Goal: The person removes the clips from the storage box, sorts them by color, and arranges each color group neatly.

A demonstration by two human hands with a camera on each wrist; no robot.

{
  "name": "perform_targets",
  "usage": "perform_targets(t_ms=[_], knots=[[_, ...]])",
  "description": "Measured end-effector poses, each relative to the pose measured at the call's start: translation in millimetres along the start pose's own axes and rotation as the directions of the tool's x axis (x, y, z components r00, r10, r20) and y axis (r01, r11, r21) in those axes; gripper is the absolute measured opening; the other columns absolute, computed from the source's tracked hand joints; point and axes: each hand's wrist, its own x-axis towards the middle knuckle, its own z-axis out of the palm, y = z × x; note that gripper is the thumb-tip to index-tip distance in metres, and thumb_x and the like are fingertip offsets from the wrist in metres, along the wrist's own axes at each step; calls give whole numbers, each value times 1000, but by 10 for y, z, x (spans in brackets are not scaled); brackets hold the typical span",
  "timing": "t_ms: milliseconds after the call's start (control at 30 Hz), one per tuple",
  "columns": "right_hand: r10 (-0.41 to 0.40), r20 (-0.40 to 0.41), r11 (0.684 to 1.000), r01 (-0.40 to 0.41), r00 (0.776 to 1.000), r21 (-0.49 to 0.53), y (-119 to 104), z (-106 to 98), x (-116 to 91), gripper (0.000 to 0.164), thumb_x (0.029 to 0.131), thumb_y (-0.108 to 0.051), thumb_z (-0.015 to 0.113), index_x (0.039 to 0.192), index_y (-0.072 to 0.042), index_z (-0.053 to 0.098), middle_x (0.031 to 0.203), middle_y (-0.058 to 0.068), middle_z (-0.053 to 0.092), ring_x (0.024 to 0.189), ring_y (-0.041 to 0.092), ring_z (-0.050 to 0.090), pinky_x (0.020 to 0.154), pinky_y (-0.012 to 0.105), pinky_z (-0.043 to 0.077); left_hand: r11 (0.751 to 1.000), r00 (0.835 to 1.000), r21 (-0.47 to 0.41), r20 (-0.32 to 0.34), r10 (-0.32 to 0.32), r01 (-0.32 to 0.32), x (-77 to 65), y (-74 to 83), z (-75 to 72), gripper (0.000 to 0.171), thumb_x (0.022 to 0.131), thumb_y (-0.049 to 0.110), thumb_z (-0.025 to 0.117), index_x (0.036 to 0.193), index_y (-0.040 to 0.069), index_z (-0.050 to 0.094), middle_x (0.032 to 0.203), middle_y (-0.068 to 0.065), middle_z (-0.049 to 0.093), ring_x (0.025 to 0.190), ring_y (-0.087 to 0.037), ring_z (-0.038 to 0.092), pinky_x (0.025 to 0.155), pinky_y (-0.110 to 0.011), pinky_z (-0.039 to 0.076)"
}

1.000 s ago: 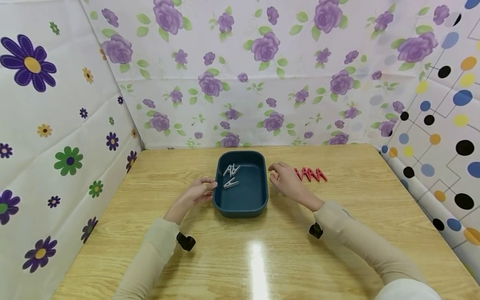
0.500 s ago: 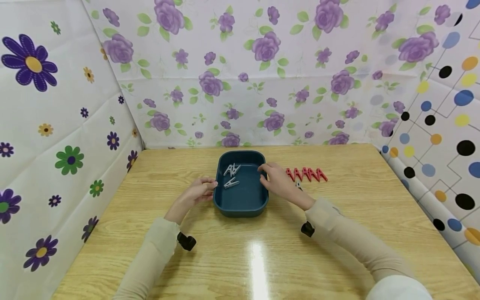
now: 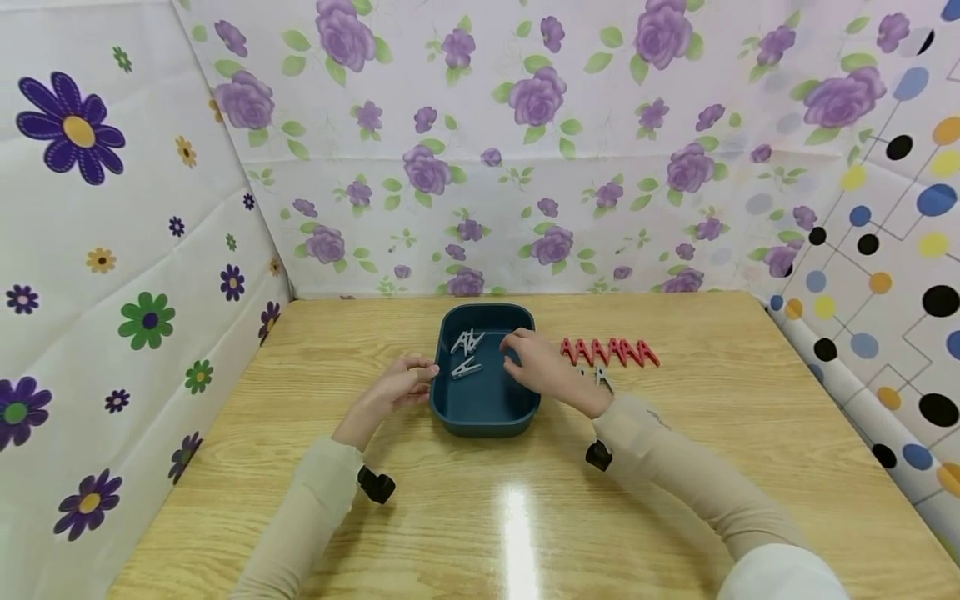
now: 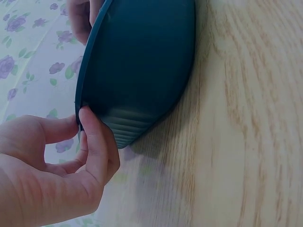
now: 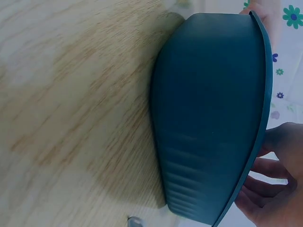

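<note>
A dark blue-green plastic bin [image 3: 487, 430] stands on the table. My left hand [image 3: 397, 385] pinches its left rim between thumb and fingers, as the left wrist view shows with the bin's side wall [image 4: 142, 56]. Three grey clothespins [image 3: 467, 368] lie inside, toward the left. Over the right rim reaches my right hand [image 3: 542, 367], its loosely bent fingers above the bin's interior. A gap shows between thumb and forefinger, with nothing seen in it. In the right wrist view the rim partly covers the right hand's fingers [image 5: 265, 187].
Right of the bin, several red clothespins [image 3: 611, 352] stand in a row on the wooden table [image 3: 712, 450]. Just in front of them are grey clothespins [image 3: 602, 377], partly hidden by the right wrist. Patterned cloths [image 3: 465, 150] hang behind and at both sides.
My right hand has moved left from beside the bin to over its inside, uncovering more red clothespins and some grey ones. The left hand stays on the rim.
</note>
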Motion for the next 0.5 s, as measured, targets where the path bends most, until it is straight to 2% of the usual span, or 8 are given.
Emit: perform_targets(t_ms=[267,500], knots=[[-2,92,1000,2,996,-6,-67,-13,69,22,95,-17,60,112,-5,66,109,12,62,92,22,60,79,36,53,1000,1000,-12,7,9,-9,-9,-6,2,25,100,15,54,117,-2,51,74,3,60,60,-6,59,56,-18,51],[-17,108,1000,16,994,6,-65,49,84,20,94,-14,62,110,-3,66,109,13,62,90,22,60,76,35,53,1000,1000,4,2,5,-5,-12,-8,1,27,99,15,54,119,-3,51,74,3,61,60,-6,59,56,-18,50]])
